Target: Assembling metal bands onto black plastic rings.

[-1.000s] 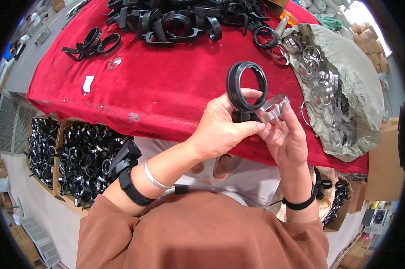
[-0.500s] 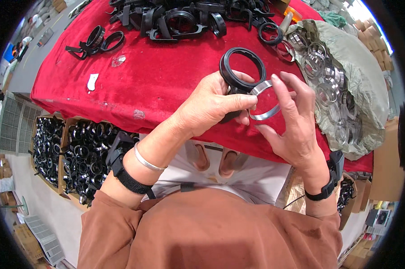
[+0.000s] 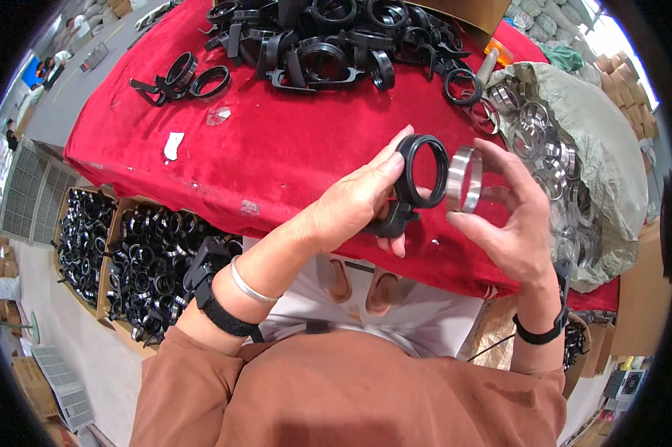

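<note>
- My left hand (image 3: 354, 195) is curled firmly around the black holder (image 3: 408, 182), its thumb no longer against the metal ring (image 3: 457, 179).
- My right hand (image 3: 518, 235) alone has that ring now, in a wide pinch, thumb low and fingertips at the top.
- I see the ring turned upright, just beside the holder's round opening; the pieces are unjoined but roughly facing, so alignment looks better.
- Beyond, black parts (image 3: 295, 67) lie heaped on red cloth (image 3: 291, 156).

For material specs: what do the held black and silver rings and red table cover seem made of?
Black ring: probably plastic, satin; soft highlights, moulded-looking edges.
Silver ring: likely metal, polished; bright streaky reflections; alloy unclear.
Red table cover: apparently fabric; matte, draped edge.
</note>
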{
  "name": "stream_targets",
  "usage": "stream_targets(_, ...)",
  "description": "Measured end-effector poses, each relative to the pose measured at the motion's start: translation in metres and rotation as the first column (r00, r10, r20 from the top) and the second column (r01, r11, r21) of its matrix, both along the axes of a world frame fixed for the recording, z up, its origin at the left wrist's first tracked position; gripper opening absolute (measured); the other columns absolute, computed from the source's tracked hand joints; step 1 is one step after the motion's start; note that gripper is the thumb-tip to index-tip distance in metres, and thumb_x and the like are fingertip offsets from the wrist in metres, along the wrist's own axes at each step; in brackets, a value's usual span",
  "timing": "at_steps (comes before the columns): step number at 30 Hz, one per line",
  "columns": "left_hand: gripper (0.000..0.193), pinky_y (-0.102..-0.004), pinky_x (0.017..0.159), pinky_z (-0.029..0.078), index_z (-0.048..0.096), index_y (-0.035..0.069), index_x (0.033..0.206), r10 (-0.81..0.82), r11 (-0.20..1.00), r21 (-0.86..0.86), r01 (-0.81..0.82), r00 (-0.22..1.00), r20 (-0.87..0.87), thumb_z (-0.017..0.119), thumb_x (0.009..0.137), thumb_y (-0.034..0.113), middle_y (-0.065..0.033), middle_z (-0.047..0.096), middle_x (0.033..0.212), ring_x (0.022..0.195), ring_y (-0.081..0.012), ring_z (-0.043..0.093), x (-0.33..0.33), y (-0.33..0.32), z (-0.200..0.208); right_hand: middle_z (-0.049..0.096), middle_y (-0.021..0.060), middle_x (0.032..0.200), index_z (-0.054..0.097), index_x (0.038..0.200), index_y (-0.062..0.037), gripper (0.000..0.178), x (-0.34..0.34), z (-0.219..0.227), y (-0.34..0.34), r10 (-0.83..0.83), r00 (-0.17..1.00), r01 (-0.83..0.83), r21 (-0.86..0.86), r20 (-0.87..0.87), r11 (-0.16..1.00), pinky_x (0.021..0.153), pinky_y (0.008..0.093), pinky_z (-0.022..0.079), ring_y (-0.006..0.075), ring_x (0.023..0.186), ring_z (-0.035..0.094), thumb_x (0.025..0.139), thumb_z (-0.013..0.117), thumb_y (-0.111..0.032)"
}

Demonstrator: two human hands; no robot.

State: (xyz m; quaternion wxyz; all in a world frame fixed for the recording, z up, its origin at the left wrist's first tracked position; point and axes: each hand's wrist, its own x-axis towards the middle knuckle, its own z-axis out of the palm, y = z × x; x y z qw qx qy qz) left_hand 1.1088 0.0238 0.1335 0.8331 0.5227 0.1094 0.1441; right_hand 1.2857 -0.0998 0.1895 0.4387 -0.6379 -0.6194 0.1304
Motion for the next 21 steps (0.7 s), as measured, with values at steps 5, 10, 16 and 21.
stream_targets(5,0.06,-0.0309,0.058,0.056,0.001,0.014,0.149,0.026,0.998,0.051,-0.028,0.999,0.026,0.028,0.1,0.039,-0.015,0.047,0.13,0.089,-0.0237,0.061,0.002,-0.002,0.002,0.058,0.0155,0.115,0.051,0.123,0.0023,0.069,-0.009,-0.005,0.015,0.063,0.998,-0.063,0.011,0.027,0.998,0.081,0.033,0.055,0.0237,0.104,0.06,0.063,0.081,-0.011)
stream_targets(10,0.062,-0.0276,0.056,0.054,0.001,0.014,0.149,0.009,0.994,0.111,-0.009,1.0,0.003,0.03,0.1,0.038,-0.0128,0.052,0.123,0.074,-0.0189,0.062,0.0,0.001,0.002,0.058,0.0158,0.113,0.051,0.123,0.0023,0.069,-0.012,-0.01,0.023,0.058,0.998,-0.058,0.013,0.035,0.998,0.082,0.0336,0.055,0.0238,0.104,0.06,0.063,0.081,-0.011)
stream_targets(16,0.056,-0.0234,0.05,0.05,0.002,0.018,0.149,0.118,0.976,0.186,-0.118,0.993,0.011,0.028,0.102,0.032,-0.008,0.057,0.099,0.058,-0.0102,0.056,-0.006,-0.007,0.004,0.059,0.0158,0.111,0.052,0.122,0.0015,0.069,-0.021,-0.017,0.029,0.062,0.995,-0.061,0.007,-0.083,0.998,0.082,0.0335,0.055,0.0237,0.1,0.062,0.062,0.083,-0.012)
stream_targets(21,0.064,-0.0329,0.054,0.05,0.002,0.018,0.149,0.196,0.932,0.307,-0.194,0.98,0.025,0.039,0.099,0.034,-0.0133,0.06,0.089,0.057,-0.0154,0.056,-0.014,-0.028,0.005,0.061,0.0138,0.112,0.052,0.123,0.0007,0.071,-0.039,-0.013,0.014,-0.004,0.999,0.006,0.029,-0.053,1.0,0.08,0.0342,0.056,0.022,0.1,0.062,0.06,0.084,-0.009)
